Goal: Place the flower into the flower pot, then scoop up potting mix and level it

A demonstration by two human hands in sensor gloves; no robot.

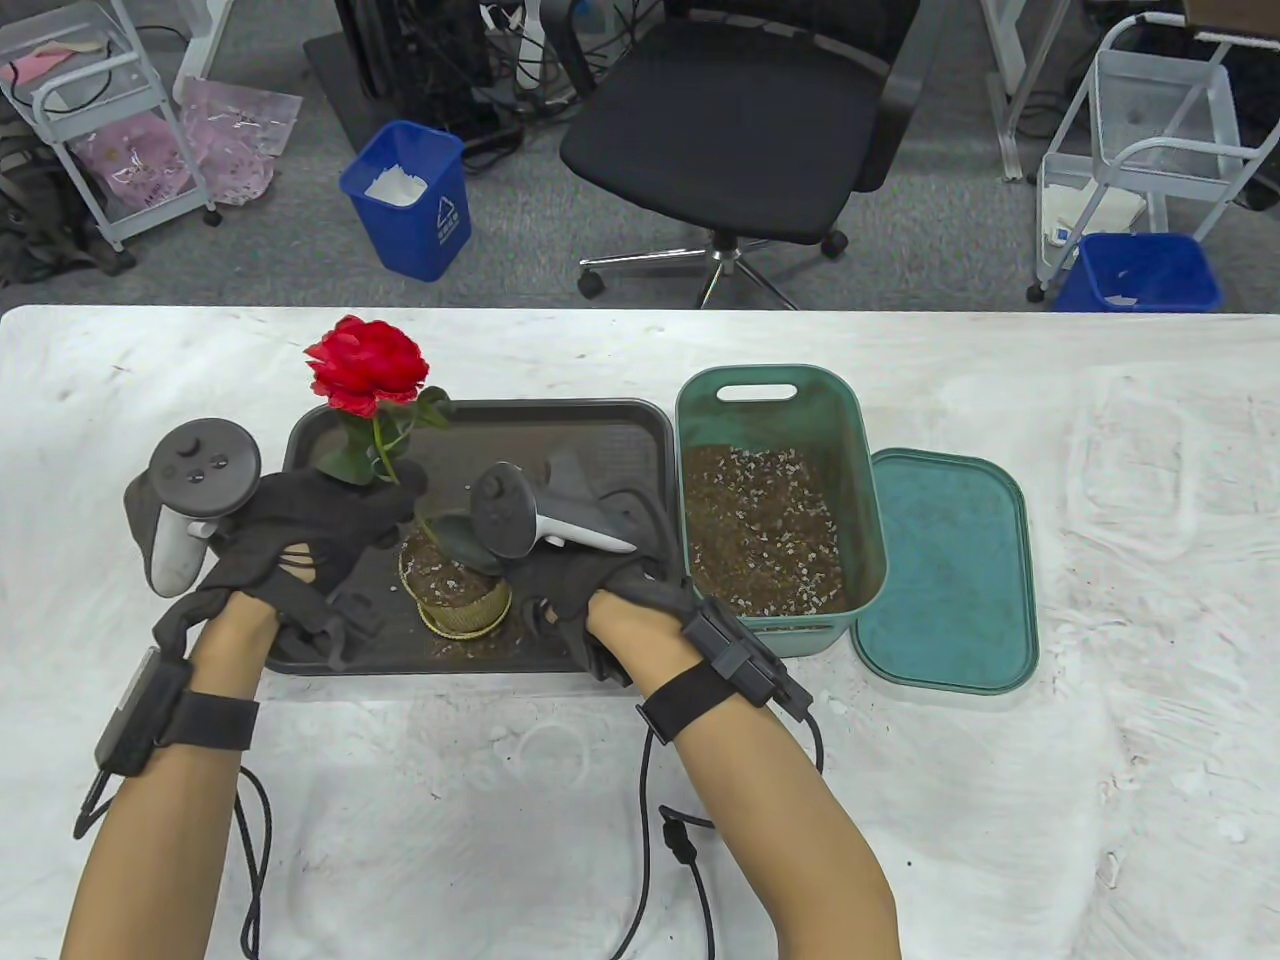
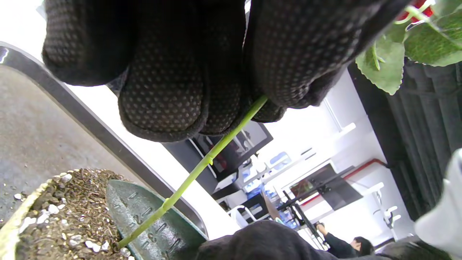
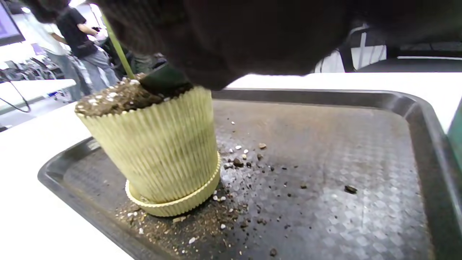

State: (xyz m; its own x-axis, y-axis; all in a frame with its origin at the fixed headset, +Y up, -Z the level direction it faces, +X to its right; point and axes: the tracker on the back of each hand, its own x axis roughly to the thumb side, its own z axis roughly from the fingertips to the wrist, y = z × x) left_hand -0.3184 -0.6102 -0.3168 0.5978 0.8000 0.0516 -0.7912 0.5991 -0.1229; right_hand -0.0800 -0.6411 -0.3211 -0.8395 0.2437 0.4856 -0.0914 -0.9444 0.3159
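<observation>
**Trowel blade on the mix, stem held upright beside it**

While the pot is already filled close to its rim, the levelling step appears to be the one in hand. Nearest the person, the left hand (image 1: 290, 530) is seen with its fingertips (image 2: 162, 94) pinched round the green stem of the flower (image 1: 367, 368), and the right hand (image 1: 570, 575) is placed over the flower pot (image 1: 455, 600), its grip hidden beneath the tracker (whether its fingers are curled round a handle cannot be told from any view). A dark green trowel (image 2: 155, 224) is laid blade-down on the potting mix (image 2: 68, 216) in the pot, touching the stem where it enters the mix.

The relation that matters is this: the stem's long axis runs steeply upward from the centre of the pot and leans away to the far left, towards the red bloom, while the blade lies just to the right-hand side of it. Any levelling stroke is therefore best judged to be made around the stem, not across it, with the left hand steadying it.

The pot stands on the dark tray (image 1: 600, 430), where spilled grains (image 3: 245, 159) are scattered round its saucer. Farther right, the green tub (image 1: 860, 480) of mix is set touching the tray, with its lid (image 1: 950, 570) beside it.
</observation>
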